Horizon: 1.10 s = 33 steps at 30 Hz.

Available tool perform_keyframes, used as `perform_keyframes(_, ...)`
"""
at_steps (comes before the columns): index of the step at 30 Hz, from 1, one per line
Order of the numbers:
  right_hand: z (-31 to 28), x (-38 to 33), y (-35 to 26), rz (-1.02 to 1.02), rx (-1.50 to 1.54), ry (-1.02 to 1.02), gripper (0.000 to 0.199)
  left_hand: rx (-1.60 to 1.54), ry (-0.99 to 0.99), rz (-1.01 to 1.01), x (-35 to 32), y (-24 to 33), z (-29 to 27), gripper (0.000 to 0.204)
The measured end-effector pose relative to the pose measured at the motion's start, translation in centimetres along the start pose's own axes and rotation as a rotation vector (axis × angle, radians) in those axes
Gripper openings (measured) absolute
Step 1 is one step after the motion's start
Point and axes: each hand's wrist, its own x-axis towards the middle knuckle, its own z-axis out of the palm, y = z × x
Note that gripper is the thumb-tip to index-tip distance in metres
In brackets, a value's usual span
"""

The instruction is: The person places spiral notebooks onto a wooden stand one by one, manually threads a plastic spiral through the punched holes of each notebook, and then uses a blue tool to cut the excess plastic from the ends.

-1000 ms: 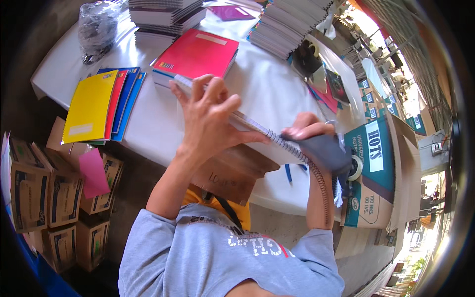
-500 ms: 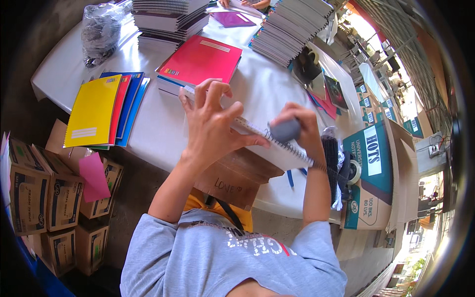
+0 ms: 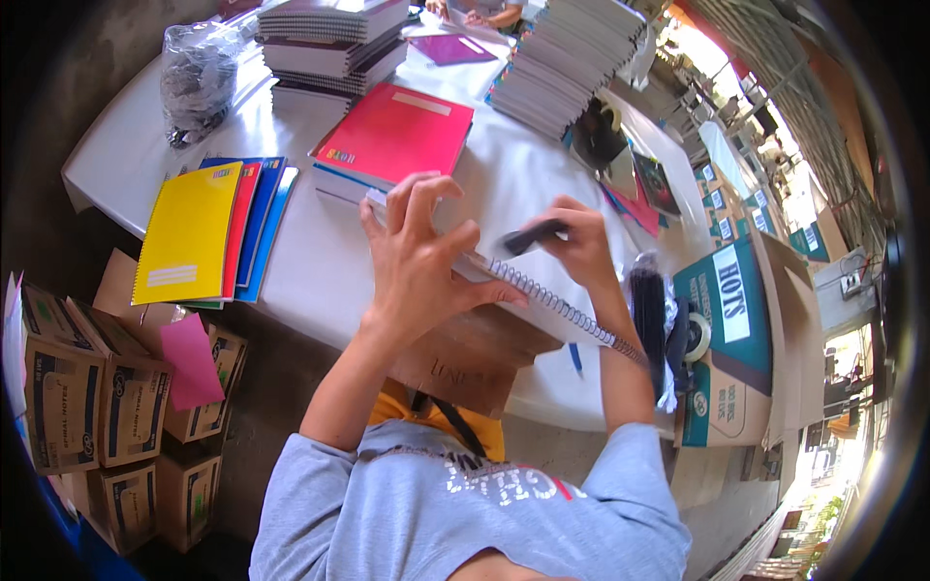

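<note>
My left hand (image 3: 417, 261) grips a notebook (image 3: 513, 302) held edge-up over the table's near edge, its fingers spread along the sheets and the thumb toward me. A spiral coil (image 3: 572, 312) runs along the notebook's edge and trails past its right end toward my right forearm. Closed in my right hand (image 3: 583, 244) is a dark, blurred hand tool (image 3: 533, 236), its end just above the coil. I cannot tell the tool's exact kind or whether it touches the coil. Beyond my left hand lies a stack of red-covered notebooks (image 3: 397, 131).
Left are fanned yellow, red and blue notebooks (image 3: 184, 232); a plastic bag (image 3: 199, 82) is behind. Tall spiral-bound stacks (image 3: 329, 44) stand at the back. Black coils (image 3: 646, 324), a tape roll (image 3: 696, 337) and a teal carton (image 3: 727, 320) are right. Cartons (image 3: 136, 397) stand lower left.
My right hand and its dark tool have shifted slightly left and up along the coil. The left hand keeps its grip on the notebook, and the whole view has shifted a little.
</note>
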Motion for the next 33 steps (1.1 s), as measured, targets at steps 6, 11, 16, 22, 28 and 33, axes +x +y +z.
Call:
perform_keyframes(6, 0.8, 2.2, -0.4, 0.015, -0.297, -0.097, 0.008, -0.005, 0.012, -0.029, 0.2, -1.1, -0.1, 0.065)
perform_keyframes(11, 1.6, 2.6, -2.3, -0.103, 0.099, -0.250, 0.013, -0.088, -0.027, -0.118, 0.2, -1.8, -0.6, 0.064)
perform_keyframes(16, 1.6, 3.4, -2.7, -0.198, 0.337, -0.181, 0.016, -0.087, 0.071, -0.072, 0.1, -3.3, -0.1, 0.063)
perform_keyframes(22, 3.1, 3.9, -1.6, -0.298, 0.606, -0.049, 0.015, -0.170, 0.116, -0.074, 0.5, -4.1, -0.7, 0.063)
perform_keyframes(28, 4.4, 5.3, -1.4, -0.220, 0.106, -0.119, 0.020, -0.312, 0.157, -0.169, -0.2, -5.4, -0.2, 0.069)
perform_keyframes(33, 4.3, 5.7, -0.3, 0.037, -0.138, -0.062, 0.025, -0.371, 0.129, -0.240, -0.4, -5.8, -0.1, 0.073)
